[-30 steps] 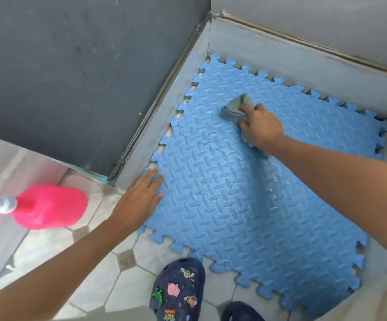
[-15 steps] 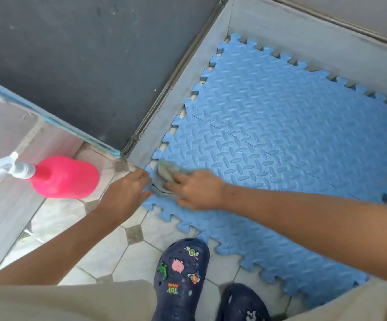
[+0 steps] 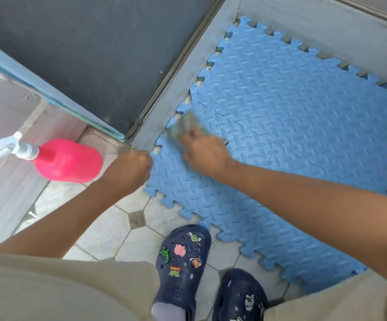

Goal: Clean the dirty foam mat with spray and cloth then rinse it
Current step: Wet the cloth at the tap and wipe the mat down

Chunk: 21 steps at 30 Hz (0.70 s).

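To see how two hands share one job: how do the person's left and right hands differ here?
The left hand is curled at the foam mat's near corner, holding its edge. The right hand lies flatter, pressing the cloth onto the mat. The left hand looks sharp, while the right hand and cloth are motion-blurred. The left hand stays at the rim, the right hand reaches further in. Both touch the mat.

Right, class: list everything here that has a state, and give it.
foam mat: laid out, tiles interlocked
cloth: pressed on the mat, motion-blurred
right hand: pressing the cloth
left hand: holding the mat's corner
spray bottle: unheld, beside the mat
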Each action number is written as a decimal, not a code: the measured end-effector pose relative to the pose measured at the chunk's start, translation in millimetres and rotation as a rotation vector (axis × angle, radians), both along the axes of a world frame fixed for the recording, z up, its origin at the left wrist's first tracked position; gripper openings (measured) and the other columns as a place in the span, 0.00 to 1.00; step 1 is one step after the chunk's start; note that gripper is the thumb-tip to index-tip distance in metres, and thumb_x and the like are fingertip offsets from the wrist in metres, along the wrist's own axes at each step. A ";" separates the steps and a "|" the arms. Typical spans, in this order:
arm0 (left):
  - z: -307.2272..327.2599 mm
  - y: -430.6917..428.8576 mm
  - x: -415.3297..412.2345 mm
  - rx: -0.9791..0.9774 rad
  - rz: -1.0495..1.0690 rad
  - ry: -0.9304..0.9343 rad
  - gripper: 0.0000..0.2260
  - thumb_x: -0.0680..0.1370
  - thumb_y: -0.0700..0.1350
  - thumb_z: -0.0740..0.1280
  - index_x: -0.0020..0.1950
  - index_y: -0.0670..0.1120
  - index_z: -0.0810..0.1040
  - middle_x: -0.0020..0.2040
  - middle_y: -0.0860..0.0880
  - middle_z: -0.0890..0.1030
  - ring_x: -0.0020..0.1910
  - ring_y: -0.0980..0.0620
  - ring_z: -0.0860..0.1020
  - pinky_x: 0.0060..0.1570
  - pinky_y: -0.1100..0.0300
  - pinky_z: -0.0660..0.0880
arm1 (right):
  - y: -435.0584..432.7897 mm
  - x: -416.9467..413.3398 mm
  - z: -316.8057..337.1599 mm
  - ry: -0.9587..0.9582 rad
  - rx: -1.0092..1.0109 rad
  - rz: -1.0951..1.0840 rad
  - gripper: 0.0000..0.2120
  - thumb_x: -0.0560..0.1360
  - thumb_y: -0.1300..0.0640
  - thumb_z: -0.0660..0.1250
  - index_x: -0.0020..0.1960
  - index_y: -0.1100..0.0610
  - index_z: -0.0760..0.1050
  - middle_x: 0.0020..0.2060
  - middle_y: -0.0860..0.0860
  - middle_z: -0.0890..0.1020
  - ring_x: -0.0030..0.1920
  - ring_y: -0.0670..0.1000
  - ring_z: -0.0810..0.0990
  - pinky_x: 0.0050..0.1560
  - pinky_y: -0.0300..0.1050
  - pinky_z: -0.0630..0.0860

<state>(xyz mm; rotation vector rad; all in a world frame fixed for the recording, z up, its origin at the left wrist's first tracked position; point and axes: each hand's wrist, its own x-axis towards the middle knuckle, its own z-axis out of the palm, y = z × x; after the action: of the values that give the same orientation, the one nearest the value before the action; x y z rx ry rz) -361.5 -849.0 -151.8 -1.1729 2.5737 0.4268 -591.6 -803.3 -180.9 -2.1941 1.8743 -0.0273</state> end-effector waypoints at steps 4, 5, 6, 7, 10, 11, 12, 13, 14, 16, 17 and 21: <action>11.2 -0.8 -19.4 0.005 0.115 0.219 0.02 0.73 0.42 0.67 0.42 0.45 0.78 0.41 0.48 0.79 0.38 0.44 0.80 0.41 0.50 0.76 | 56.1 27.4 5.6 -0.060 0.162 0.525 0.22 0.78 0.46 0.65 0.70 0.51 0.74 0.60 0.58 0.78 0.38 0.63 0.84 0.31 0.52 0.78; 10.5 3.6 -21.7 -0.015 0.115 0.286 0.02 0.74 0.42 0.66 0.43 0.45 0.78 0.41 0.49 0.79 0.36 0.45 0.80 0.39 0.50 0.77 | 58.5 16.4 8.7 -0.098 0.185 0.570 0.20 0.78 0.44 0.65 0.68 0.49 0.76 0.55 0.57 0.78 0.35 0.61 0.82 0.29 0.52 0.79; 9.7 8.3 -24.6 -0.040 0.096 0.338 0.03 0.75 0.42 0.65 0.44 0.45 0.78 0.41 0.49 0.79 0.35 0.46 0.80 0.37 0.51 0.77 | 57.2 0.1 8.4 -0.099 0.203 0.596 0.20 0.77 0.43 0.62 0.68 0.46 0.75 0.54 0.55 0.78 0.34 0.61 0.82 0.29 0.52 0.79; 7.5 11.7 -28.0 -0.056 0.078 0.388 0.04 0.75 0.42 0.64 0.46 0.44 0.78 0.41 0.48 0.79 0.35 0.46 0.80 0.36 0.51 0.77 | 54.0 -20.3 10.1 -0.080 0.214 0.618 0.21 0.76 0.42 0.59 0.68 0.44 0.73 0.53 0.54 0.77 0.36 0.61 0.82 0.30 0.52 0.79; 0.6 8.7 -49.9 -0.067 0.055 0.488 0.09 0.78 0.44 0.61 0.53 0.43 0.78 0.47 0.46 0.80 0.41 0.45 0.81 0.40 0.51 0.79 | 38.7 -101.5 17.3 -0.019 0.202 0.555 0.23 0.74 0.43 0.57 0.68 0.42 0.71 0.55 0.53 0.76 0.40 0.61 0.82 0.33 0.53 0.80; -2.1 5.1 -60.1 -0.056 0.039 0.500 0.11 0.78 0.45 0.62 0.57 0.43 0.78 0.51 0.46 0.80 0.47 0.44 0.81 0.45 0.50 0.79 | 32.0 -133.8 20.1 0.017 0.201 0.441 0.23 0.75 0.43 0.58 0.69 0.41 0.71 0.58 0.52 0.76 0.41 0.61 0.83 0.37 0.53 0.81; -5.6 0.8 -71.1 -0.041 0.010 0.502 0.13 0.79 0.45 0.62 0.61 0.43 0.77 0.55 0.45 0.80 0.52 0.44 0.80 0.50 0.49 0.78 | 25.6 -165.5 23.8 0.051 0.199 0.286 0.22 0.76 0.43 0.60 0.70 0.40 0.70 0.61 0.52 0.75 0.44 0.63 0.83 0.42 0.54 0.80; -9.6 -3.8 -82.8 -0.034 -0.029 0.497 0.14 0.80 0.47 0.63 0.64 0.43 0.76 0.59 0.45 0.79 0.58 0.44 0.78 0.55 0.49 0.77 | 19.5 -196.0 25.9 0.074 0.195 0.106 0.22 0.78 0.45 0.62 0.72 0.41 0.69 0.63 0.53 0.74 0.47 0.64 0.82 0.47 0.54 0.79; -13.2 -8.9 -94.6 -0.035 -0.062 0.489 0.16 0.81 0.49 0.63 0.66 0.43 0.75 0.62 0.45 0.78 0.62 0.45 0.76 0.59 0.49 0.75 | 14.6 -222.5 26.8 0.083 0.192 -0.070 0.23 0.79 0.47 0.64 0.73 0.43 0.68 0.63 0.56 0.74 0.50 0.66 0.81 0.51 0.55 0.76; -19.8 -19.2 -119.8 -0.043 -0.091 0.471 0.20 0.81 0.53 0.63 0.70 0.44 0.72 0.68 0.45 0.74 0.68 0.44 0.71 0.66 0.51 0.70 | 15.9 -251.2 27.4 0.101 0.183 -0.254 0.24 0.80 0.50 0.65 0.74 0.49 0.66 0.62 0.61 0.73 0.52 0.68 0.80 0.53 0.58 0.75; -23.2 -25.1 -133.2 -0.052 -0.107 0.460 0.22 0.81 0.54 0.62 0.72 0.45 0.71 0.71 0.44 0.72 0.71 0.44 0.69 0.69 0.51 0.67 | 22.9 -251.1 28.1 0.115 0.180 -0.253 0.24 0.80 0.49 0.64 0.74 0.50 0.66 0.61 0.61 0.73 0.51 0.69 0.80 0.53 0.58 0.76; -33.8 -44.5 -180.7 -0.078 -0.220 0.415 0.26 0.82 0.59 0.58 0.75 0.45 0.68 0.76 0.43 0.67 0.76 0.42 0.63 0.75 0.47 0.61 | 83.7 -204.1 21.9 0.085 0.184 0.095 0.22 0.78 0.44 0.65 0.71 0.44 0.68 0.60 0.55 0.73 0.50 0.63 0.81 0.46 0.57 0.78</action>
<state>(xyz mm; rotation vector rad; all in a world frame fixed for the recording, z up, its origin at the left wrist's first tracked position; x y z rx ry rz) -542.2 -893.5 -185.6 -0.8827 3.0581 0.5748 -795.6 -719.6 -159.0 -2.1849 1.7363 0.2500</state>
